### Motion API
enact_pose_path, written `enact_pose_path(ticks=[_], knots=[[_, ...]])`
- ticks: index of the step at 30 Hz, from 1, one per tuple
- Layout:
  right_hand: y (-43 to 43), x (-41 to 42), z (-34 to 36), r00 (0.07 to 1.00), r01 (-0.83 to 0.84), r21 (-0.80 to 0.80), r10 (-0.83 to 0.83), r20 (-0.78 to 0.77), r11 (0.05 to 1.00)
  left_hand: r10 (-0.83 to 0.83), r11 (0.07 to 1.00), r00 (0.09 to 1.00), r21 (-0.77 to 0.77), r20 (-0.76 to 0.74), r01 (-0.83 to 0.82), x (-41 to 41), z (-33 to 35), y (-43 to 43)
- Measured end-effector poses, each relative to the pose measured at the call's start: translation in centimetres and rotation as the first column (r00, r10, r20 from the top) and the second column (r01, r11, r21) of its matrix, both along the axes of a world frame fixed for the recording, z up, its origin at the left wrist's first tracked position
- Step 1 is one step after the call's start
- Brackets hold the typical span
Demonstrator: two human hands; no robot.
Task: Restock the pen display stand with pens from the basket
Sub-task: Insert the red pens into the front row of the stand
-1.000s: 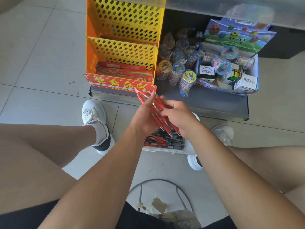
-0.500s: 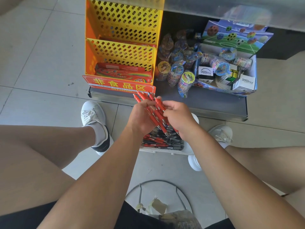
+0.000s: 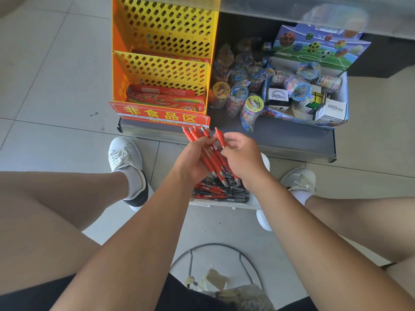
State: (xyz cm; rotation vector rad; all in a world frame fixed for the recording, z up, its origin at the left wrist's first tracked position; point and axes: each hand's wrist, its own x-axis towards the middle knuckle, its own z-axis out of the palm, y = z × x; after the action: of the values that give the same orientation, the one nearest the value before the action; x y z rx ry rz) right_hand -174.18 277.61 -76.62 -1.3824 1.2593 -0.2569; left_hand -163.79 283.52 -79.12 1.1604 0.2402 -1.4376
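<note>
Yellow perforated plastic display stand (image 3: pixel 165 41), 2 tiers, on a low grey shelf (image 3: pixel 292 140), lies straight ahead of both hands. White plastic basket (image 3: pixel 224 204) on the floor, directly under the hands, holds many more pens. Bundle of red click pens (image 3: pixel 212 161): at least 5 counted, long axes pointing toward the stand, tips back toward the basket. Left hand (image 3: pixel 190 162): grip closed round the bundle. Right hand (image 3: pixel 244 158): grip pinching the rightmost pen. Both hands approx. equally near the stand.

Bunched red pens (image 3: pixel 212 162), tips down, above pen-filled basket (image 3: pixel 221 203)
</note>
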Motion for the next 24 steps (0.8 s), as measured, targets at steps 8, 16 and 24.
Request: enact_pose_path(ticks=[8,16,24], knots=[[0.02,-0.04,-0.31,0.998,-0.040,-0.102,0.036,-0.046,0.994,-0.029,1.000,0.999,0.012,-0.025,0.029,-0.10,-0.20,0.35],[-0.65,-0.31,-0.46,0.995,-0.058,-0.109,0.049,-0.083,0.992,-0.044,0.998,0.999,0.045,0.026,0.043,-0.37,-0.47,0.32],[-0.16,0.28,-0.95,0.994,-0.099,-0.121,0.093,-0.051,0.988,-0.034,0.997,0.999,0.062,0.009,0.033,-0.54,-0.58,0.13]])
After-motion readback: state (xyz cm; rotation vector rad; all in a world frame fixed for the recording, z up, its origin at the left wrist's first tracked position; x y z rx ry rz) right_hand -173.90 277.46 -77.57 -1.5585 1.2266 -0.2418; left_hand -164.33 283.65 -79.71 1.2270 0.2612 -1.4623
